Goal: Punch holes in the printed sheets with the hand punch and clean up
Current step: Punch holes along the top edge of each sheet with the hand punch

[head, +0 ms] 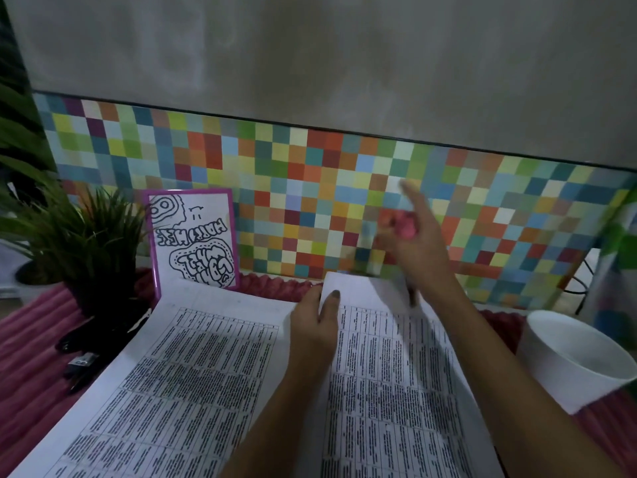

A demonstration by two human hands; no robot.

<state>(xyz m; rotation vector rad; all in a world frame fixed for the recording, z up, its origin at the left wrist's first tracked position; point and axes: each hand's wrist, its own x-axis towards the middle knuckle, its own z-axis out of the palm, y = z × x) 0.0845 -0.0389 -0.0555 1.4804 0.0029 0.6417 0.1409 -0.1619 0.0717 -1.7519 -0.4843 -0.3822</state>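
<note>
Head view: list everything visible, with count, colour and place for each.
printed sheets: at least two, white with black tables, across the foreground.
pink tool: one, blurred, in the right hand; probably the punch.
bowl: one, white, right of the sheets.
potted plant: one, green, dark pot, far left.
framed drawing: one, purple frame, against the tiles.
cloth: one, pink, ribbed, under the sheets.
tiled wall: one, multicoloured, at the back.
black items: count unclear, left of the sheets.
left hand: pinches the right sheet's top edge.
right hand: raised, blurred, holds the pink tool.
</note>
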